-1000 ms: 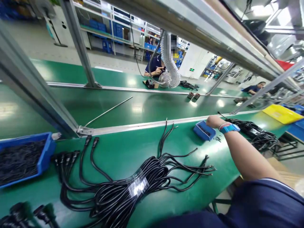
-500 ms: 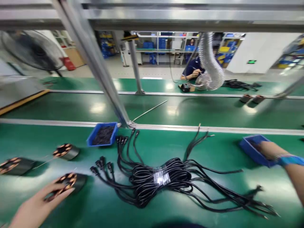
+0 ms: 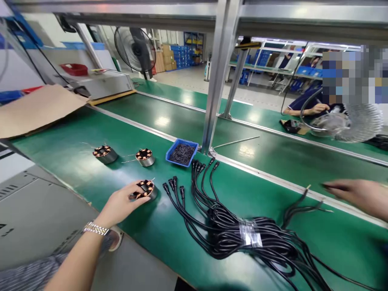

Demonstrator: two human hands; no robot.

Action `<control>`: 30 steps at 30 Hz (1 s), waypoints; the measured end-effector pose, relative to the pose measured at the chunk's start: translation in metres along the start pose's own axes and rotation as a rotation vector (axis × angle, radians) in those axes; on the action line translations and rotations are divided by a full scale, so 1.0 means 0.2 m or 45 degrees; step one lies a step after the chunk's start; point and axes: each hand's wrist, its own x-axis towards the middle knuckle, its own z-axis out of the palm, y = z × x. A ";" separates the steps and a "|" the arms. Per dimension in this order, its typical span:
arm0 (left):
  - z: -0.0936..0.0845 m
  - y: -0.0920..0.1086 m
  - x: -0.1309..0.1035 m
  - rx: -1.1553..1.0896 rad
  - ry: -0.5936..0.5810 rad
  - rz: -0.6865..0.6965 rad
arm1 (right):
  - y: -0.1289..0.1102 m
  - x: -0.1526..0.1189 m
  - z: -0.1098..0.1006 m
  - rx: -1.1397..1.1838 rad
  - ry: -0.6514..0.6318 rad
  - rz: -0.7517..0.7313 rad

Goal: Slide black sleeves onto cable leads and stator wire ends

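Note:
My left hand (image 3: 124, 202) grips a motor stator (image 3: 152, 190) with copper windings, thumb and fingers closed over its near side as it stands on the green bench. Behind it stand a second stator (image 3: 145, 157) and a third stator (image 3: 104, 154), thin wire ends sticking out of both. On the right, my right hand (image 3: 360, 196) is blurred and held above the bench, its fingers pinched together. A small dark tip shows at the fingertips, too blurred to name. Between my hands lies a taped bundle of black cables (image 3: 224, 234) with connectors at its left ends.
A blue tray (image 3: 182, 152) of small black pieces sits by a metal post (image 3: 216, 81). A thin rod (image 3: 236, 142) lies beyond the post. Cardboard (image 3: 39, 109) covers the far left. Across the bench, a co-worker's hand (image 3: 319, 108) is near a clear flexible duct (image 3: 360, 125).
The view has swung left. My right hand has come out of the blue tray on the right and moved toward the middle. My left hand stays on the same stator.

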 end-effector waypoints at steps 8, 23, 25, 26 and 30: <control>0.02 -0.04 -0.02 -0.008 0.021 0.143 | -1.34 0.71 0.44 0.130 -0.454 -0.741; 0.01 -0.07 -0.06 0.013 -0.051 0.036 | -1.60 0.87 0.68 0.041 -0.403 -0.828; 0.02 -0.06 -0.05 0.017 -0.035 0.039 | -1.61 0.87 0.69 0.042 -0.388 -0.815; 0.02 -0.05 -0.04 0.014 -0.027 0.039 | -1.62 0.87 0.69 0.039 -0.376 -0.809; 0.01 0.01 -0.02 -0.029 -0.025 0.028 | -1.63 0.84 0.69 0.023 -0.329 -0.799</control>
